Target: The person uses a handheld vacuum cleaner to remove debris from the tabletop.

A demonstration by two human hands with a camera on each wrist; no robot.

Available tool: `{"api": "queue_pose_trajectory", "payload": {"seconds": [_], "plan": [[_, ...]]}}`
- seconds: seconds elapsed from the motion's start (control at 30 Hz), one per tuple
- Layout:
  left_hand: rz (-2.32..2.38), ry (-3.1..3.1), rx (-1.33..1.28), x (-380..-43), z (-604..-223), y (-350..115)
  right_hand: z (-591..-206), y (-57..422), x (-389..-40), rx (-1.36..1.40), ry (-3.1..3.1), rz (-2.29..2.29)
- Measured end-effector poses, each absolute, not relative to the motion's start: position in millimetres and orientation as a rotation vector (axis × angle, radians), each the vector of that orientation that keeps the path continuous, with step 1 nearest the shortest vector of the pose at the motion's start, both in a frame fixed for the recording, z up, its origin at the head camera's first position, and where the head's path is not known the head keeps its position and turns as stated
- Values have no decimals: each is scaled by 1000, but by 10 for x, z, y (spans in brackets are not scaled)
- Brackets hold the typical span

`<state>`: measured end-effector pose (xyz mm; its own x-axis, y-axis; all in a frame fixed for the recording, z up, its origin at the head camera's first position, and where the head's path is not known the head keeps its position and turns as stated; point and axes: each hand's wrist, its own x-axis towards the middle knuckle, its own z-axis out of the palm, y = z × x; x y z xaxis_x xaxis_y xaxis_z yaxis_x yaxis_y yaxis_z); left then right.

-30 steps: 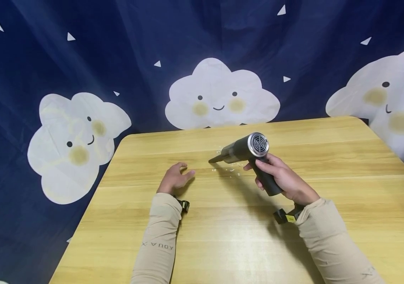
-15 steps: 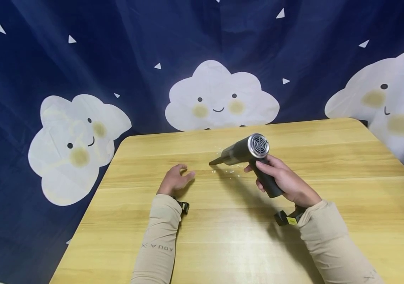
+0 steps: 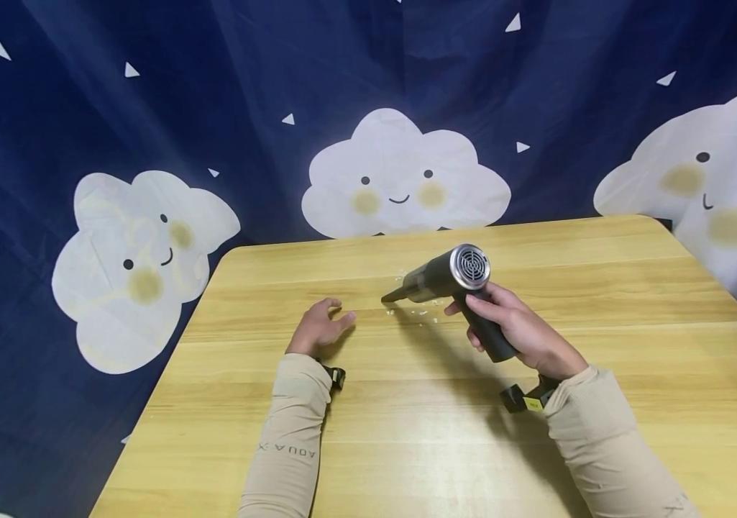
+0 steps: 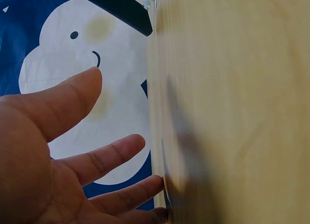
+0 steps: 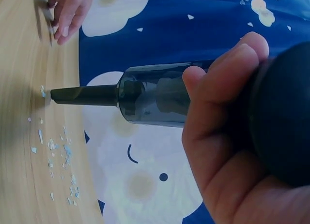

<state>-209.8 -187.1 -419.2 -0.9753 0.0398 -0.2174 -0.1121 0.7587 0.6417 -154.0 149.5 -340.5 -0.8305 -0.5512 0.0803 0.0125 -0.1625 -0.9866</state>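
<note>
As the right hand grips a vacuum, one sleeve reads — "AQUA X".

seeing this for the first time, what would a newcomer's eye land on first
Probably the black pistol-shaped device with a silver grille, held in the right hand over the yellow wood-grain table. Next, the smiling white clouds on the dark blue backdrop behind the table. Then, on the table near the device's dark tapered nozzle, small pale scraps.

Downward head view, close sideways wrist views, shared tabletop
</note>
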Motion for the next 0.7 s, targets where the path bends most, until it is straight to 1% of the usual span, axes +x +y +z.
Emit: {"api": "queue_pose_trajectory", "payload": {"seconds": [0.7], "plan": [[1002,2736,-50,-2110,-4186,-1886,-3358,1478,-1503,-586,1785,-1988]]}}
